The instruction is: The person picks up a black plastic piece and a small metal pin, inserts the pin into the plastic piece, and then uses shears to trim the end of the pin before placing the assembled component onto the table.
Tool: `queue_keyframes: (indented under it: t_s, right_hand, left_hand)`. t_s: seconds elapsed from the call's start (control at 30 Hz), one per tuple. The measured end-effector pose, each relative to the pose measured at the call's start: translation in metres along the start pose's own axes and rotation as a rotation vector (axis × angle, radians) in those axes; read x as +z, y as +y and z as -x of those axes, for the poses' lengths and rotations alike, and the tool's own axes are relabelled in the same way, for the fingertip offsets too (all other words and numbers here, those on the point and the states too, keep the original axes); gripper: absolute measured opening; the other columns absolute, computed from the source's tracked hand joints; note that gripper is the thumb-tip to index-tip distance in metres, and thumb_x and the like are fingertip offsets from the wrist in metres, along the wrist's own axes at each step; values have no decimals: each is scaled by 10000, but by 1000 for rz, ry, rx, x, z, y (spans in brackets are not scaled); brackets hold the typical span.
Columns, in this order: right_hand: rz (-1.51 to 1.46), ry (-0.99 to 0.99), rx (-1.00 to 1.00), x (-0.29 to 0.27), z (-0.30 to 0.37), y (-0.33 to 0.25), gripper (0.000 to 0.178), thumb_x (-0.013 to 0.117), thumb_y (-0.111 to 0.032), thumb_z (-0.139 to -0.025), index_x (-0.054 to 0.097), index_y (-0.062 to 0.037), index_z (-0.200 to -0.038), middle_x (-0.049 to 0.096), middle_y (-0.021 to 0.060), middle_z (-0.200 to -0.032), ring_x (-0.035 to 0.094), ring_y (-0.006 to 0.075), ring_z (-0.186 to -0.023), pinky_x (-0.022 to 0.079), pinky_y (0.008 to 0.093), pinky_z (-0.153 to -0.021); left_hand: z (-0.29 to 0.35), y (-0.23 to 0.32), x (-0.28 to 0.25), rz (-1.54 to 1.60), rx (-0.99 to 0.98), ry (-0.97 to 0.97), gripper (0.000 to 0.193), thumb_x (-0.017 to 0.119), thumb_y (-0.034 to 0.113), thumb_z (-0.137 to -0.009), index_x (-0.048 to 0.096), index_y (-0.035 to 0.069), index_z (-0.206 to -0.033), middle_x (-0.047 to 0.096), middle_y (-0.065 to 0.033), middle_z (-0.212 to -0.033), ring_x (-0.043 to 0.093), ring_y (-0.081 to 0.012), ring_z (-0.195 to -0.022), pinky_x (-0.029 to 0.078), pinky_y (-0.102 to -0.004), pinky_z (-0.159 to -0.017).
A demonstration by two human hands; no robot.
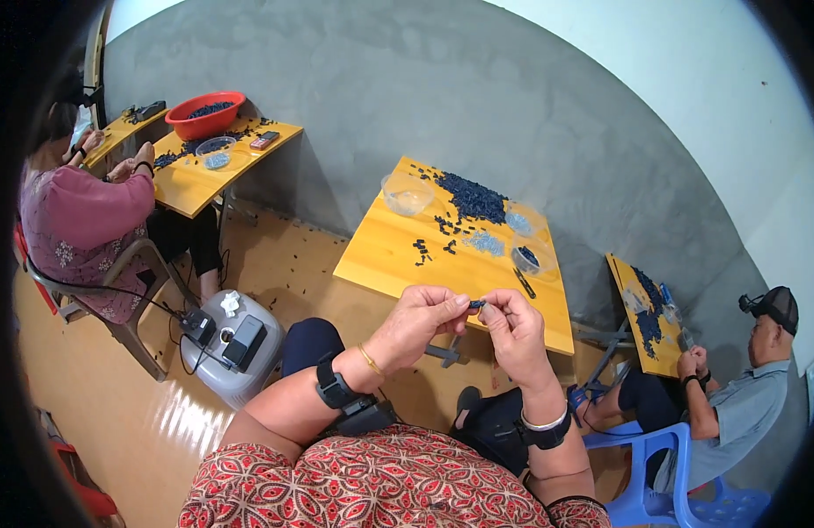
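A small dark cylindrical piece is held between my two hands, just off the near edge of the yellow table. My left hand pinches one end of it between thumb and finger. The other end sits in the fingertips of my right hand. On the table lies a large heap of similar dark pieces, with several loose ones nearer me. Beside the heap are small clear pieces. The finer detail of the held piece is too small to make out.
A clear bowl, a tub of dark pieces and a black pen-like tool stand on my table. People work at tables to the left and right. A grey-white container with black devices stands left; a blue chair is right.
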State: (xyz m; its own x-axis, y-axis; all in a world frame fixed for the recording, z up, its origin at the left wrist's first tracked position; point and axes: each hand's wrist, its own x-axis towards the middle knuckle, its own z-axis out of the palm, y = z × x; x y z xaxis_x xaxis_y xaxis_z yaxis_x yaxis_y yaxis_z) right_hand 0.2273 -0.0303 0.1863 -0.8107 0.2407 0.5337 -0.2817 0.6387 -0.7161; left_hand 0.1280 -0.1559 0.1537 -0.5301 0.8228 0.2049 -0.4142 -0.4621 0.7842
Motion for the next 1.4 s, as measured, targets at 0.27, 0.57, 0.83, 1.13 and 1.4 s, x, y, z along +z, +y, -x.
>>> queue_keyframes:
  t_s: [0.27, 0.57, 0.83, 1.13, 1.4]
  right_hand:
    - [-46, 8, -3, -4, 6, -16, 118, 533, -48, -830, 524, 19, -928, 556, 39, -757, 496, 83, -645, 419, 216, -584]
    - [32, -3, 1, -2, 3, -20, 95, 546, -43, -813, 539, 11, -890, 581, 81, -749, 553, 130, -672, 442, 255, -601]
    - [9, -96, 76, 9, -3, 20, 62, 546, -36, -798, 541, 6, -842, 572, 114, -711, 557, 205, -623, 437, 281, -564]
    - [599, 84, 309, -86, -47, 254, 138, 562, -122, -759, 596, -5, -822, 579, 177, -802, 558, 329, -800, 446, 384, -713]
    - [1022, -38, 690, -84, -61, 316, 309, 560, -123, -755, 503, 16, -1025, 488, 210, -1072, 443, 350, -1044, 370, 413, -880]
  left_hand:
    - [10, 3, 2, -186, 134, -26, 210, 535, 199, -861, 608, 4, -830, 585, -18, -712, 539, -85, -655, 451, -216, -632]
    - [8, 3, 7, -226, 185, 15, 156, 567, 145, -834, 630, 4, -846, 575, 4, -668, 496, -49, -609, 410, -192, -571]
    - [-14, -19, -27, -513, 42, 41, 106, 589, 68, -801, 623, -9, -865, 608, -27, -729, 543, -74, -629, 454, -205, -577]
    - [-49, -38, -60, -263, -30, 129, 108, 571, 31, -803, 624, -20, -883, 616, -52, -767, 567, -101, -656, 479, -215, -622]
    - [-66, -32, -65, -9, -100, 182, 138, 543, 52, -834, 601, -23, -935, 606, -61, -801, 576, -128, -689, 492, -248, -664]
